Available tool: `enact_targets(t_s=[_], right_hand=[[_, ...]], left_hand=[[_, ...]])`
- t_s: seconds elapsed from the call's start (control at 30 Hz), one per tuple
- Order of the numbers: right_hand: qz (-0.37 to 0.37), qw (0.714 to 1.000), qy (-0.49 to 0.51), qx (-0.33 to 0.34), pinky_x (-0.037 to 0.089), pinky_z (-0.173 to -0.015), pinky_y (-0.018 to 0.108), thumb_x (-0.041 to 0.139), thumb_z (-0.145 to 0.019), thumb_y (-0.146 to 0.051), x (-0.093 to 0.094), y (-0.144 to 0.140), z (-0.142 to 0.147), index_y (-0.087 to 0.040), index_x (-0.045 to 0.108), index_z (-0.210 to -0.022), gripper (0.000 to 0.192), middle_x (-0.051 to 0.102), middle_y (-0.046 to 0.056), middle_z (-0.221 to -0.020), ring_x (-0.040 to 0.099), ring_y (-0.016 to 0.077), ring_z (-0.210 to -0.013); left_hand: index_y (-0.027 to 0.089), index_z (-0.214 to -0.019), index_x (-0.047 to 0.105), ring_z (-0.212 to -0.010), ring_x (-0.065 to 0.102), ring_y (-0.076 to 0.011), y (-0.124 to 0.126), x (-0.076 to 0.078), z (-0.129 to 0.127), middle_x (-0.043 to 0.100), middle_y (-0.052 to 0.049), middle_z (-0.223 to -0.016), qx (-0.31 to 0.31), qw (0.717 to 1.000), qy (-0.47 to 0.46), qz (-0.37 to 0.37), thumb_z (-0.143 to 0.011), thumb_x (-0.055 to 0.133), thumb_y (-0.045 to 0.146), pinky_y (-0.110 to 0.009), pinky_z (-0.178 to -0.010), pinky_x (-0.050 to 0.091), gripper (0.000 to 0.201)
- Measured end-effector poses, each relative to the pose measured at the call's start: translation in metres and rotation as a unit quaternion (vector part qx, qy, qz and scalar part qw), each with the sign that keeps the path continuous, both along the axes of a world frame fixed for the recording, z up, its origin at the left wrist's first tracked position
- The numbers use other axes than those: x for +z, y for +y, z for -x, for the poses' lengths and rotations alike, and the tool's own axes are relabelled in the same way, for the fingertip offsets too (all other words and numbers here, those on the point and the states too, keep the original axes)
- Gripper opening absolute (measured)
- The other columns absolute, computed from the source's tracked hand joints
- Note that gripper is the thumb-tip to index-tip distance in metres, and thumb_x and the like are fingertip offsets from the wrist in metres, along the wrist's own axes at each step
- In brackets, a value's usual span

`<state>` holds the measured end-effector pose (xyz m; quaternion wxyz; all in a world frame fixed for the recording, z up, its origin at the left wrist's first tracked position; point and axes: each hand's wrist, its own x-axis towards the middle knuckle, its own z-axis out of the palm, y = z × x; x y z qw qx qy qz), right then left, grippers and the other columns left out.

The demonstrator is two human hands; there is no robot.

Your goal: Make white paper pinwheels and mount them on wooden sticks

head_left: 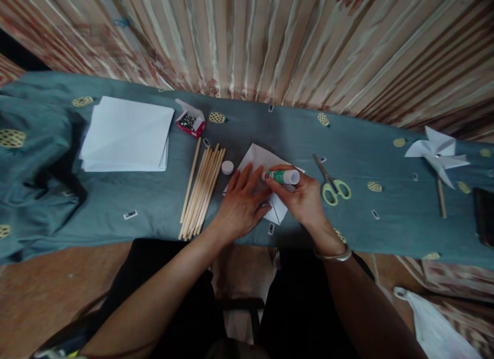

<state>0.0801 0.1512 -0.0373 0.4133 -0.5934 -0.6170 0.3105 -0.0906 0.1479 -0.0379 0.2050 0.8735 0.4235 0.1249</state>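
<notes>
My right hand (299, 197) grips a green and white glue stick (281, 176), its tip down near the middle of a white paper square (266, 155) with cut or fold lines. My left hand (243, 199) lies over the paper's left part, fingers stretched out, pressing on it. Both hands hide much of the sheet. Just left of the paper sits a round white cap (227, 167). Beside that lies a bundle of wooden sticks (203, 194). Scissors with light green handles (332, 186) rest to the right of my right hand.
A stack of white paper (127, 135) lies at the left. An opened red and white box of small metal pins (190, 119) stands behind the sticks. A finished-looking paper pinwheel (438, 153) on a stick lies far right, near a dark object (484, 215). Pleated curtains (247, 45) hang behind.
</notes>
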Motion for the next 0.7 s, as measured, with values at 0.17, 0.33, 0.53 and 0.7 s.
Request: enact_targets(t_s=[0.17, 0.33, 0.53, 0.7], right_hand=[[-0.006, 1.0, -0.002, 0.011, 0.055, -0.086, 0.036, 0.069, -0.081, -0.035, 0.0032, -0.0004, 0.0014, -0.023, 0.068, -0.099, 0.021, 0.075, 0.002, -0.097, 0.07, 0.0199, -0.09], [0.002, 1.0, -0.002, 0.017, 0.056, -0.084, 0.036, 0.07, -0.081, -0.035, 0.0064, -0.0007, 0.0025, -0.024, 0.069, -0.097, 0.02, 0.075, 0.001, -0.095, 0.07, 0.0198, -0.088], [0.016, 1.0, 0.009, 0.017, 0.057, -0.082, 0.035, 0.07, -0.08, -0.037, 0.0063, -0.0018, 0.0032, -0.024, 0.069, -0.094, 0.019, 0.075, 0.001, -0.092, 0.071, 0.0197, -0.085], [0.027, 0.999, 0.01, 0.016, 0.057, -0.081, 0.035, 0.07, -0.079, -0.039, 0.0068, -0.0021, 0.0027, -0.023, 0.069, -0.093, 0.021, 0.075, 0.002, -0.091, 0.07, 0.0197, -0.083]], left_hand=[[0.022, -0.124, 0.061, -0.147, 0.018, -0.037, 0.0002, -0.0013, 0.0001, 0.032, -0.012, -0.156, 0.001, 1.0, -0.002, -0.004, -0.089, 0.056, 0.037, -0.058, -0.117, 0.018, 0.038], [0.022, -0.122, 0.062, -0.147, 0.018, -0.0358, 0.0001, -0.0011, 0.0004, 0.035, -0.011, -0.155, 0.001, 1.0, -0.004, -0.008, -0.09, 0.055, 0.038, -0.058, -0.117, 0.019, 0.037], [0.022, -0.125, 0.06, -0.147, 0.018, -0.0355, 0.0001, -0.0015, 0.0, 0.035, -0.012, -0.154, 0.0, 1.0, -0.003, -0.009, -0.09, 0.056, 0.038, -0.058, -0.117, 0.019, 0.039], [0.021, -0.126, 0.06, -0.147, 0.018, -0.0361, -0.0004, -0.0019, 0.0001, 0.035, -0.013, -0.155, -0.001, 1.0, -0.003, -0.013, -0.09, 0.055, 0.038, -0.058, -0.117, 0.019, 0.039]])
